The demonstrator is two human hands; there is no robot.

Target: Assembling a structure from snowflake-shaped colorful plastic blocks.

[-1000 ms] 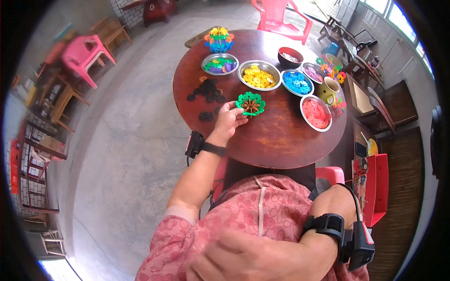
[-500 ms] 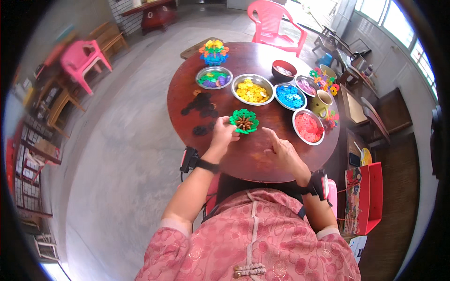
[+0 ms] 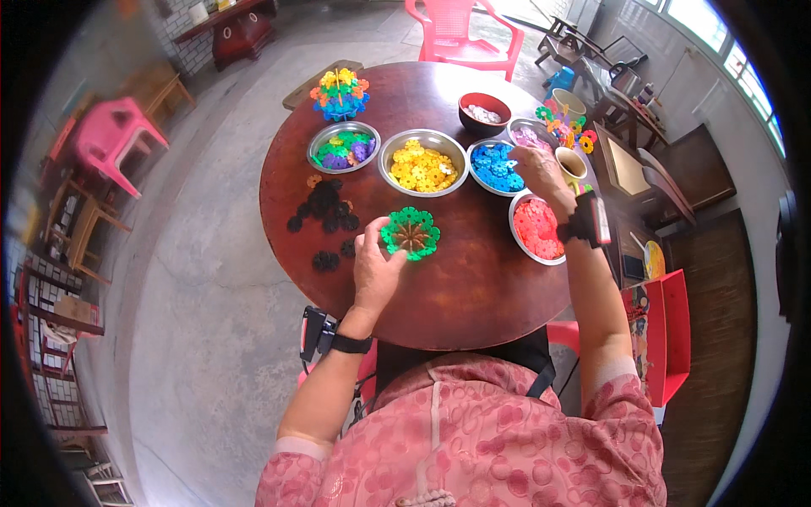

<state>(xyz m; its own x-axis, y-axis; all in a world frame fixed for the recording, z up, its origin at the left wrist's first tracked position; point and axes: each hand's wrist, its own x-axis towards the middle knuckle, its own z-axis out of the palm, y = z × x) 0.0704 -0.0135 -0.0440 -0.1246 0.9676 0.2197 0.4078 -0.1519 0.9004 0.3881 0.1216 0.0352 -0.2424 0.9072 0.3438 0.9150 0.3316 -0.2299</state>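
My left hand [image 3: 378, 269] grips the near-left edge of a bowl-shaped cluster of green interlocking flower discs [image 3: 423, 245], fingers on one side and thumb on the other. Brown pieces [image 3: 411, 236] fan out in its middle. Over at the right, my right hand [image 3: 545, 176] reaches to the rim of a metal bowl of blue discs [image 3: 492, 167], beside a bowl of pale purple discs [image 3: 529, 131]. Its fingers bend down there, and whether they pinch a disc cannot be made out. Loose black discs [image 3: 323, 203] lie left of the cluster.
On the round wooden table [image 3: 473, 296] stand bowls of yellow discs [image 3: 422, 165], red discs [image 3: 538, 228] and green-purple discs [image 3: 345, 150]. A dark bowl [image 3: 484, 114], a yellow mug [image 3: 571, 164] and a multicoloured disc model [image 3: 340, 95] stand there too. A pink chair [image 3: 456, 34] is beyond.
My right hand has moved from beside the green cluster, away and to the right, to the blue bowl's rim. My left hand stays at the cluster. The whole view has shifted a little.
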